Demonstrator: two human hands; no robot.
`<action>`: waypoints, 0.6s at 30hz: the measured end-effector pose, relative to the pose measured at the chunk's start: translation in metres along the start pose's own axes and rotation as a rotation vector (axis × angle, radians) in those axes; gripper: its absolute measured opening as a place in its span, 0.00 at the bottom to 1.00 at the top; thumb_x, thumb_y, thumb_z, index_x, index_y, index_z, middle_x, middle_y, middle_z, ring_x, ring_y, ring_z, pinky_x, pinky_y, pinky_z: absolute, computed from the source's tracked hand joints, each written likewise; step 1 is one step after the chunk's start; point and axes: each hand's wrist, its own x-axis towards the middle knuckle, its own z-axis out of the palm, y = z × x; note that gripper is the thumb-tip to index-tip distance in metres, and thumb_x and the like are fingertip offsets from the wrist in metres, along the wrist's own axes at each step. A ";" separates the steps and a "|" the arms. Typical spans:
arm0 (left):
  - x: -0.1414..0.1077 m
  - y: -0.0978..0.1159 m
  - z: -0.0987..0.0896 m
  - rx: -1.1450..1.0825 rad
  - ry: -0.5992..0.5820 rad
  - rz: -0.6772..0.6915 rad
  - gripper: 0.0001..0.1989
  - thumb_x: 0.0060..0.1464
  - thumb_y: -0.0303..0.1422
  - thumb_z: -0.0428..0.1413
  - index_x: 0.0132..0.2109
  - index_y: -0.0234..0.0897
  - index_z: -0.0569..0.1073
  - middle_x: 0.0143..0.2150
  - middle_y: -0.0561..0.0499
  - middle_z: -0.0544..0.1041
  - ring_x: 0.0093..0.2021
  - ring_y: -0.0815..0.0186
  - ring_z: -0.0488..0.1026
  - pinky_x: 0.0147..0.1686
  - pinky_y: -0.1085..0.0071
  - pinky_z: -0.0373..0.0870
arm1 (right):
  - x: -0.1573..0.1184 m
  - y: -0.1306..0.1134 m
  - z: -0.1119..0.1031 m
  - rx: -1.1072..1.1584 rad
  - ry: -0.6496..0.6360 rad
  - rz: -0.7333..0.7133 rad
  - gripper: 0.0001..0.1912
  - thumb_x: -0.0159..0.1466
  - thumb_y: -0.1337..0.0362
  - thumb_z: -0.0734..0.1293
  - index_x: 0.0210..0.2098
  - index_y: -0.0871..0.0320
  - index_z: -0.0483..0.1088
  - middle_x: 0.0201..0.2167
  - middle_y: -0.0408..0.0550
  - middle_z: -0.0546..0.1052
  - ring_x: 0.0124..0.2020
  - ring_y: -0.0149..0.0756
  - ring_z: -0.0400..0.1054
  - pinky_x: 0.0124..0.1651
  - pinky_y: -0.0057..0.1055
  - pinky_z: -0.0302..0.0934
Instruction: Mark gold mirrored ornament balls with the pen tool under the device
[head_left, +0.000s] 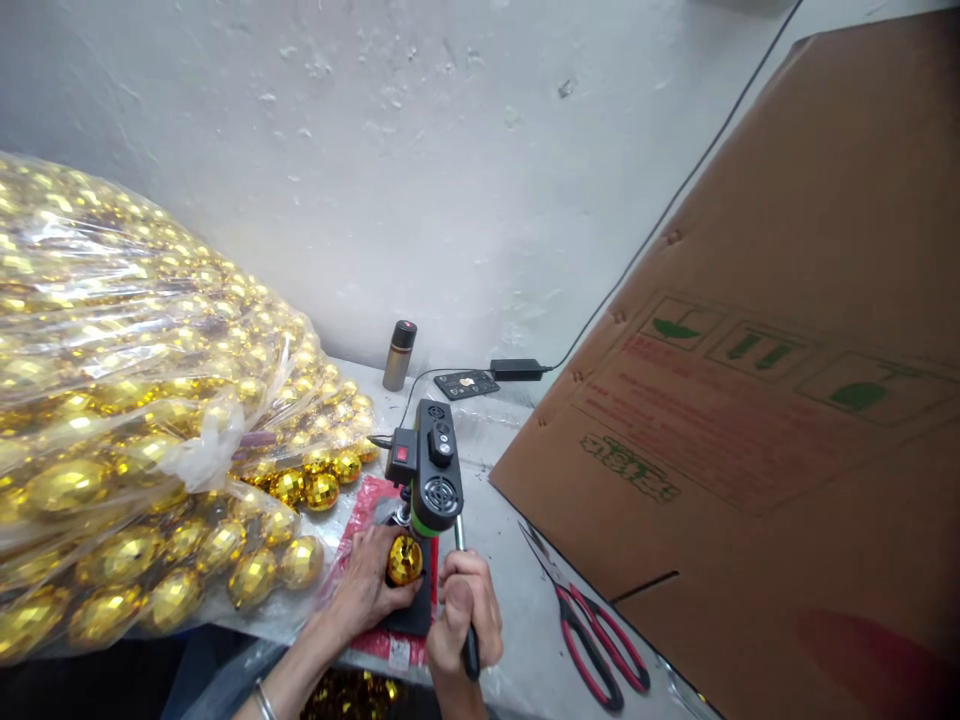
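A small black drill press [439, 465] with a red switch stands on the table. Under its head, my left hand [367, 585] holds a gold mirrored ball [405, 560] on the black base, with fingers and thumb around its left side. My right hand [465, 610] is closed around the black-handled lever [471, 650] to the right of the machine. The ball's top lies close below the head; whether they touch is hard to tell. A red plastic sheet [367, 505] lies under the base.
Clear bags of gold balls [127, 400] fill the left. A large cardboard box [750, 400] leans at right, with red-handled scissors [592, 640] beside it. Behind the machine are a bottle [400, 357], a black plate [466, 385] and a power adapter [516, 370] with its cable.
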 end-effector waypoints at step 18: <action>0.003 -0.003 0.005 -0.024 0.051 0.007 0.23 0.51 0.37 0.63 0.54 0.38 0.74 0.50 0.42 0.80 0.51 0.47 0.75 0.53 0.48 0.68 | 0.000 0.008 0.002 0.009 -0.026 -0.034 0.14 0.72 0.71 0.56 0.30 0.54 0.61 0.26 0.40 0.67 0.27 0.29 0.62 0.31 0.27 0.58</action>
